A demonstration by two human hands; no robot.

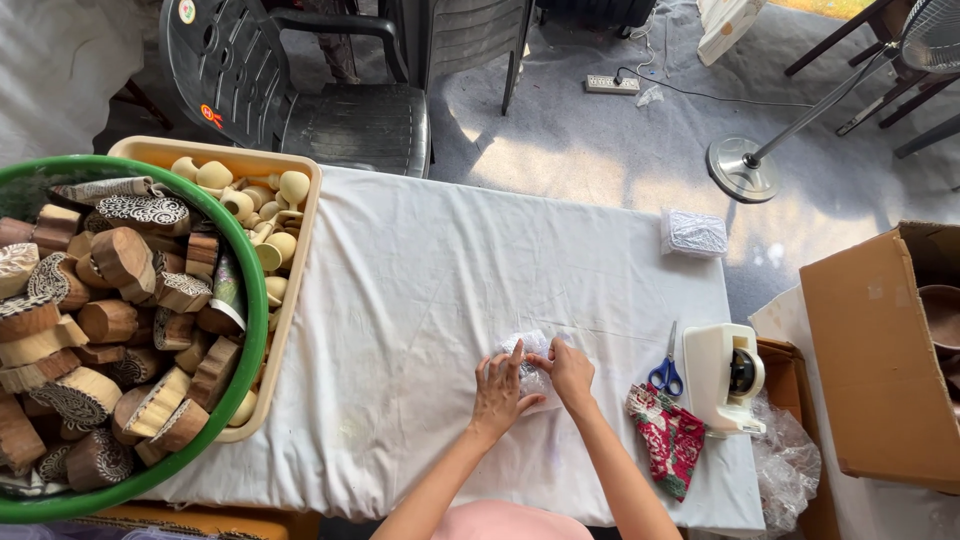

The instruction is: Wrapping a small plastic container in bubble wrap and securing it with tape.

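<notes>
On the white cloth-covered table (420, 290), near its front edge, I see both hands pressed onto a small clear plastic-wrapped bundle (528, 352). The left hand (497, 392) lies flat with fingers spread over it; the right hand (570, 372) curls against its right side, and the two hands touch. Just to the right lie a red patterned cloth (668, 440), blue-handled scissors (666, 372) and a white tape dispenser (725, 377). At the left, a green tub (243, 300) holds carved wooden blocks (110, 320), beside a beige tray (300, 215) of pale wooden knobs.
</notes>
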